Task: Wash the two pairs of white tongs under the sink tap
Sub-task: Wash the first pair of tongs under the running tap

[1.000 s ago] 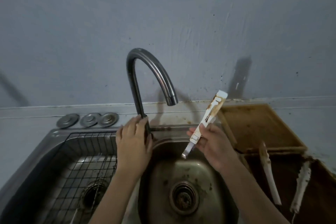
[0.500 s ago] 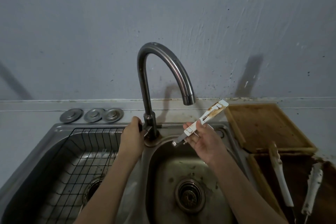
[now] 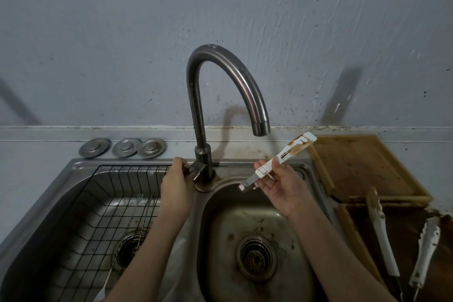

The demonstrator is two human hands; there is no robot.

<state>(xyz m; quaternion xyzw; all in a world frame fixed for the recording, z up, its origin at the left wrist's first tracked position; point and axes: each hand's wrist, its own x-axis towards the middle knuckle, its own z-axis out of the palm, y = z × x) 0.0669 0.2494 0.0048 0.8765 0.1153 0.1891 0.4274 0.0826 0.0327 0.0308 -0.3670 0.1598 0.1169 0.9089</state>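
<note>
My right hand [image 3: 282, 189] is shut on a pair of white tongs [image 3: 291, 151] smeared with brown sauce. The tongs are closed, tilted up to the right, with their metal end low over the right basin [image 3: 220, 216]. They sit just below and right of the tap spout [image 3: 261, 127], from which I see no water. My left hand [image 3: 175, 186] grips the tap handle [image 3: 193, 170] at the tap's base. Two more stained white tongs, a long one [image 3: 382, 235] and a shorter one [image 3: 426, 250], lie on the dark tray [image 3: 404, 223] at the right.
A black wire rack [image 3: 98, 203] with a few metal utensils fills the left basin. Three metal discs [image 3: 94, 147] sit on the ledge behind it. A stained wooden board [image 3: 355, 167] lies right of the sink. The right basin's drain [image 3: 256, 257] is dirty.
My left hand slid from the front of the tap's base onto its side handle. My right hand tilted the tongs flatter and kept them over the right basin. My view moved closer.
</note>
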